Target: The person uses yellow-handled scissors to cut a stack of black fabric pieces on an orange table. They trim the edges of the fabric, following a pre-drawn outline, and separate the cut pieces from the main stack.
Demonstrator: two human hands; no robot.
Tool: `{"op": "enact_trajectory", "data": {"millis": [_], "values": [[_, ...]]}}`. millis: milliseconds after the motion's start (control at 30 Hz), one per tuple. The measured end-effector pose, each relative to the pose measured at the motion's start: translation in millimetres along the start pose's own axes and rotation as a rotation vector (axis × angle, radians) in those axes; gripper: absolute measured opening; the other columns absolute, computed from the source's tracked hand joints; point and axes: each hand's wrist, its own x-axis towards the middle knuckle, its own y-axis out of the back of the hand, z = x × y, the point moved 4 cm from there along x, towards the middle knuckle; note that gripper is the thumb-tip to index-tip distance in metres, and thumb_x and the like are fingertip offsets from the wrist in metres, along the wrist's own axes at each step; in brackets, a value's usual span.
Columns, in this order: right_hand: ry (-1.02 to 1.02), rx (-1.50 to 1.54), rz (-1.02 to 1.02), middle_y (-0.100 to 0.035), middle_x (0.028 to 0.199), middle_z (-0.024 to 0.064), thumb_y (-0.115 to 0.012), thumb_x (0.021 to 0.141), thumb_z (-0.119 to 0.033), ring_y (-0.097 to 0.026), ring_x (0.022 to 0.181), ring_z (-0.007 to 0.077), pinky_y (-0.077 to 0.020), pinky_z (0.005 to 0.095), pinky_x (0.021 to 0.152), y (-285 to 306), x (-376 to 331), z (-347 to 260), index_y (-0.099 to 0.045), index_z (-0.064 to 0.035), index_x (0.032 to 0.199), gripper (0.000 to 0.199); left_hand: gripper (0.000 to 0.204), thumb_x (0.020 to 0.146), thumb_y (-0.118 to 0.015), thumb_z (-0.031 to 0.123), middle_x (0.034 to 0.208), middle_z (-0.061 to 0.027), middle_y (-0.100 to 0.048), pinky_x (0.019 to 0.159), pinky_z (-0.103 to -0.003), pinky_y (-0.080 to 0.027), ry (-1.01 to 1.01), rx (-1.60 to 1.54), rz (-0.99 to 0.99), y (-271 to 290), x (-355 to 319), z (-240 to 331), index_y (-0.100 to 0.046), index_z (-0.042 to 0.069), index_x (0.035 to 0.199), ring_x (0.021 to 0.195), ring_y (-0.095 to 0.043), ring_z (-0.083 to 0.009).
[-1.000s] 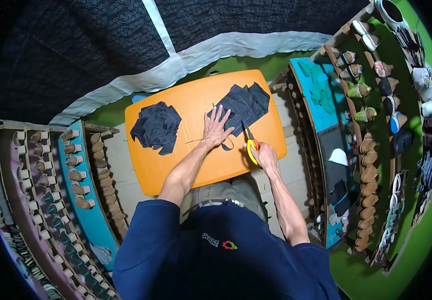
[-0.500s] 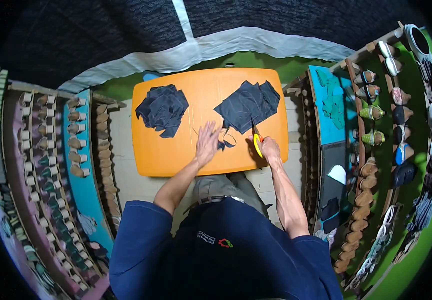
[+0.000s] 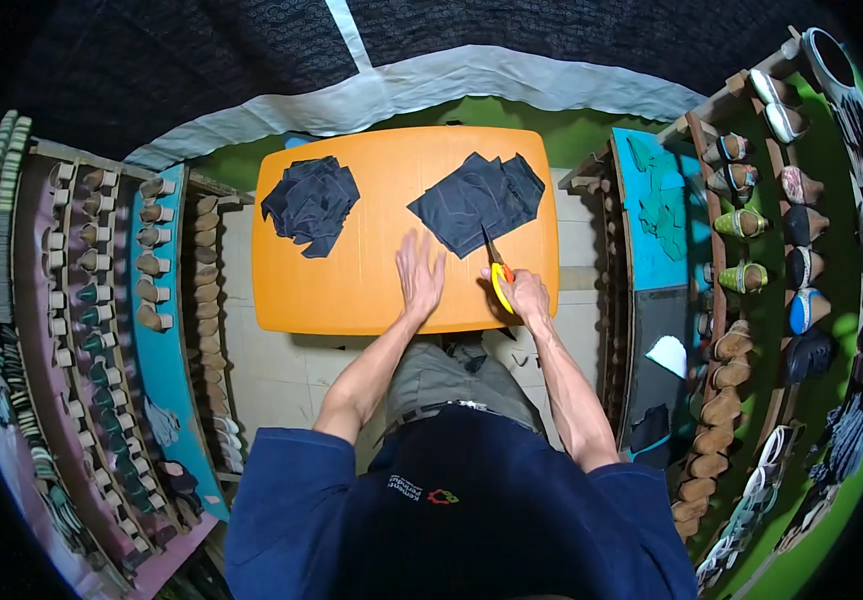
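Observation:
My left hand point(image 3: 420, 280) is over the near part of the orange table point(image 3: 352, 300), fingers spread and holding nothing; slight motion blur softens them. In my right hand point(image 3: 526, 294) is a pair of scissors point(image 3: 498, 280) with yellow and orange handles. Its dark blades point away from me, their tips at the near edge of a stack of dark fabric pieces point(image 3: 482, 200) on the table's right side. Light lines run across the top piece. At the far left of the table lies a looser, crumpled heap of dark fabric pieces point(image 3: 312, 203).
A rack of shoe lasts point(image 3: 155, 265) stands left of the table. On the right, shelves hold several shoes point(image 3: 744, 222), and green scraps point(image 3: 664, 205) lie on a blue panel. A dark curtain point(image 3: 512, 40) with a white hem hangs behind. Small dark scraps point(image 3: 520, 360) are on the tiled floor.
The loose dark strips beside my left hand have gone from the tabletop, and dark scraps now show below its near edge. My right hand still holds the scissors. The view has shifted slightly.

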Motion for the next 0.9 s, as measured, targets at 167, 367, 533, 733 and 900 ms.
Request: {"op": "enact_trajectory", "data": {"millis": [167, 367, 533, 733, 900], "values": [[-0.003, 0.138, -0.021, -0.059, 0.062, 0.0136, -0.064, 0.077, -0.077, -0.059, 0.063, 0.0277, -0.0448, 0.0442, 0.061, -1, -43, 43, -0.063, -0.0006, 0.069, 0.076, 0.087, 0.082, -0.075, 0.044, 0.148, -0.0225, -0.038, 0.114, -0.05, -0.027, 0.048, 0.2, -0.022, -27, 86, -17, -0.039, -0.002, 0.145, 0.138, -0.031, -0.0396], [-0.127, 0.205, -0.067, -0.059, 0.06, 0.0124, -0.068, 0.078, -0.072, -0.059, 0.059, 0.0251, -0.045, 0.0417, 0.058, -8, -93, 90, -0.063, 0.0, 0.069, 0.073, 0.087, 0.056, -0.092, 0.045, 0.126, -0.0142, -0.046, 0.104, -0.046, -0.036, 0.223, 0.298, -0.257, -16, 121, -24, -0.057, 0.007, 0.126, 0.119, -0.04, -0.0345], [-0.114, 0.265, -0.087, -0.064, 0.062, 0.0136, -0.068, 0.078, -0.072, -0.062, 0.06, 0.0257, -0.047, 0.0422, 0.06, -20, -106, 102, -0.064, -0.0007, 0.07, 0.072, 0.061, 0.06, -0.091, 0.021, 0.111, -0.0131, -0.055, 0.098, -0.043, -0.041, 0.111, 0.115, -0.135, -11, 111, -20, -0.058, 0.01, 0.11, 0.111, -0.048, -0.0331], [-0.1, 0.21, -0.139, -0.063, 0.061, 0.0122, -0.067, 0.077, -0.073, -0.061, 0.06, 0.0253, -0.0463, 0.0412, 0.06, -24, -99, 89, -0.063, -0.0018, 0.071, 0.072, 0.065, 0.071, -0.075, -0.003, 0.09, -0.0113, -0.063, 0.085, -0.039, -0.051, 0.25, -0.274, 0.025, -13, 100, -35, -0.054, 0.007, 0.133, 0.085, -0.063, -0.0265], [-0.053, 0.232, -0.16, -0.061, 0.06, 0.0103, -0.068, 0.077, -0.073, -0.057, 0.057, 0.0236, -0.0444, 0.0401, 0.058, -22, -94, 81, -0.062, -0.002, 0.069, 0.071, 0.059, 0.081, -0.07, -0.002, 0.079, -0.001, -0.063, 0.073, -0.026, -0.051, 0.653, -0.918, 0.191, -12, 92, -50, -0.054, 0.004, 0.137, 0.071, -0.058, -0.0116]]}}
